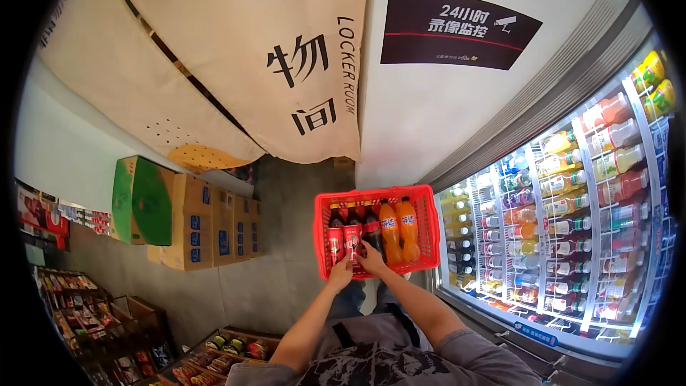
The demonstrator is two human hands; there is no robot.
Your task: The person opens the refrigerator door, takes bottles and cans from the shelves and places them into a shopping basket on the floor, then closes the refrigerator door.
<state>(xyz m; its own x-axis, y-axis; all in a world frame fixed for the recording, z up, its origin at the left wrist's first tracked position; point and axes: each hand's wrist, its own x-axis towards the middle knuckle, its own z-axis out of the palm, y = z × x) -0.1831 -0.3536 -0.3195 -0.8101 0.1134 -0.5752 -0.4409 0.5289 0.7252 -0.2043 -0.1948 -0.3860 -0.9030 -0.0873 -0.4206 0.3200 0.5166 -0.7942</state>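
In front of me is a red plastic basket [434, 232] with soda bottles and cans in it. My left hand [341, 270] is closed around the lower end of a red soda can [351, 237]. My right hand [371, 260] is closed at that can's right side, its fingers partly hidden. Just left of it lies another red can [335, 244]. Dark cola bottles stand behind the cans, one cola bottle [372, 228] reaching down beside my right hand. Two orange soda bottles, a left orange bottle [390, 232] and a right orange bottle [409, 229], fill the basket's right side.
A lit drinks cooler [529, 236] with several rows of bottles runs along the right. Stacked cardboard boxes [207, 221] stand at left on the grey floor [286, 271]. Snack shelves [93, 322] are at lower left. A cloth curtain [307, 43] hangs ahead beside a white wall [407, 114].
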